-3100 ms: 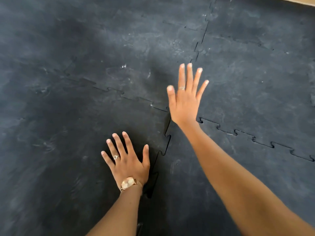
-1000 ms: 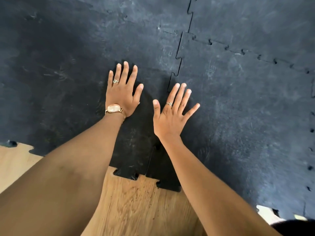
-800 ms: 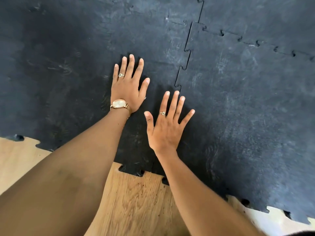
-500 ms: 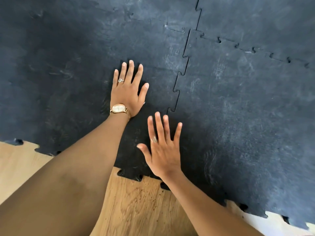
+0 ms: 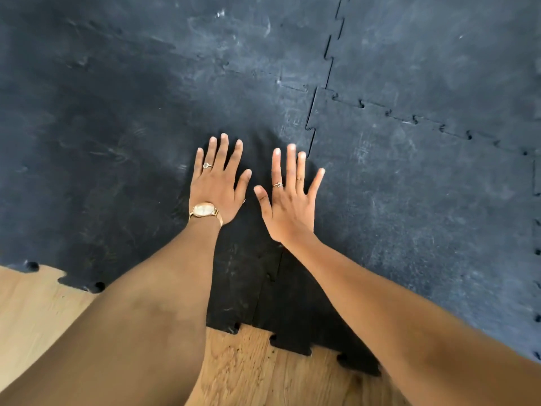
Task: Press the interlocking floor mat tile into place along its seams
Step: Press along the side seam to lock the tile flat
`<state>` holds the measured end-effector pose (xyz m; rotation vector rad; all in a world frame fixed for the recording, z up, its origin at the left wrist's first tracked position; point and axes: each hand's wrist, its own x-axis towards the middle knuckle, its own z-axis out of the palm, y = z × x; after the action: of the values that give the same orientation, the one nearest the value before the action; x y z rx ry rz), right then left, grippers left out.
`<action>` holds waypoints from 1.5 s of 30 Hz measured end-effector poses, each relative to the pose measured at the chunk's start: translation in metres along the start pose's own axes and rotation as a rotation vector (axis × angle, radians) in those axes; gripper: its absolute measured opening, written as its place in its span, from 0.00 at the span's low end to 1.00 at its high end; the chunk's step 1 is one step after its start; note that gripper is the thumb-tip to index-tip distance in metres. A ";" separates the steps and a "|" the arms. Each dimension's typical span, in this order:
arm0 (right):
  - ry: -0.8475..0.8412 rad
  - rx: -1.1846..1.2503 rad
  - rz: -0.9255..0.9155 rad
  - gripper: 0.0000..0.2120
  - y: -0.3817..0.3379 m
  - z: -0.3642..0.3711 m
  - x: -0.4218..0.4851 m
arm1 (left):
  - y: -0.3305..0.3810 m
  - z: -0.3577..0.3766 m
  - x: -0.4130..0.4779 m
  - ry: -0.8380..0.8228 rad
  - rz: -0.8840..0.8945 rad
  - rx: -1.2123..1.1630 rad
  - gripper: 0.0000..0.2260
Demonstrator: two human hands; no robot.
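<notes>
Dark grey interlocking floor mat tiles cover the floor. The near right tile meets the near left tile along a toothed vertical seam that runs under my right hand and shows again below my wrist. My left hand, with a gold watch and a ring, lies flat with fingers spread on the left tile, just left of the seam. My right hand, fingers spread, lies over the seam line. Neither hand holds anything.
A horizontal seam with small gaps runs along the far edge of the right tile. The mats' toothed near edge ends on bare wooden floor. Another seam runs down the right border.
My right hand has moved forward along the vertical seam, its fingers spread wider. My left hand has stayed flat on the left tile.
</notes>
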<state>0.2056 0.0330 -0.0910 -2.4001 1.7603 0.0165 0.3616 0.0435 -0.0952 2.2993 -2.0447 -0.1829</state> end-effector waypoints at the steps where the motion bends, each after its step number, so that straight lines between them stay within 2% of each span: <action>1: -0.020 -0.003 -0.005 0.34 0.000 0.002 -0.003 | 0.000 -0.001 -0.001 -0.010 -0.005 0.000 0.27; 4: -0.004 0.022 -0.014 0.35 0.002 0.002 -0.004 | 0.003 -0.006 -0.004 -0.016 -0.007 -0.010 0.26; 8: 0.251 0.178 0.092 0.38 0.013 -0.018 0.045 | -0.002 0.000 -0.002 0.024 -0.006 -0.044 0.26; 10: 0.163 0.100 0.129 0.41 0.026 -0.018 0.060 | -0.002 0.002 -0.002 0.031 0.002 -0.051 0.26; 12: -0.008 0.007 0.084 0.43 0.035 -0.011 0.064 | 0.000 0.001 -0.001 0.042 -0.003 -0.050 0.26; 14: -0.081 0.004 0.021 0.44 0.040 -0.011 0.068 | 0.002 -0.002 -0.001 0.033 -0.006 -0.057 0.27; 16: -0.071 0.102 0.013 0.45 0.042 -0.017 0.085 | 0.002 -0.004 -0.002 0.019 -0.010 -0.055 0.27; 18: 0.026 0.201 0.063 0.45 0.047 -0.027 0.112 | 0.001 -0.003 -0.001 0.025 -0.016 -0.055 0.27; 20: 0.071 0.094 0.098 0.46 0.055 -0.025 0.126 | -0.001 0.000 0.000 0.029 -0.014 -0.060 0.27; 24: -0.116 -0.018 0.034 0.47 0.071 -0.025 0.137 | 0.002 -0.002 0.000 0.025 -0.012 -0.068 0.27; 27: -0.107 0.093 -0.020 0.44 0.091 -0.037 0.143 | 0.001 -0.003 -0.001 0.038 -0.009 -0.070 0.26; 30: 0.043 0.070 0.196 0.47 0.121 -0.034 0.131 | -0.003 0.004 0.001 0.044 -0.013 -0.060 0.26; 32: -0.015 0.035 0.264 0.49 0.135 -0.032 0.122 | -0.001 0.006 0.002 0.045 -0.004 -0.046 0.27; 36: -0.244 0.118 0.196 0.50 0.146 -0.063 0.127 | -0.001 0.000 0.000 0.034 -0.008 -0.063 0.28; 40: -0.513 0.150 0.254 0.47 0.161 -0.117 0.142 | 0.002 -0.004 -0.001 0.031 -0.010 -0.086 0.29; 42: -0.542 0.056 0.197 0.47 0.163 -0.114 0.125 | 0.003 -0.002 -0.001 0.050 -0.012 -0.088 0.29; 45: -0.512 0.119 0.141 0.60 0.154 -0.073 0.055 | 0.001 -0.001 -0.003 0.040 -0.016 -0.081 0.26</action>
<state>0.0698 -0.0737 -0.0443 -1.9531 1.6218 0.4823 0.3601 0.0466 -0.0941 2.2536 -1.9630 -0.2138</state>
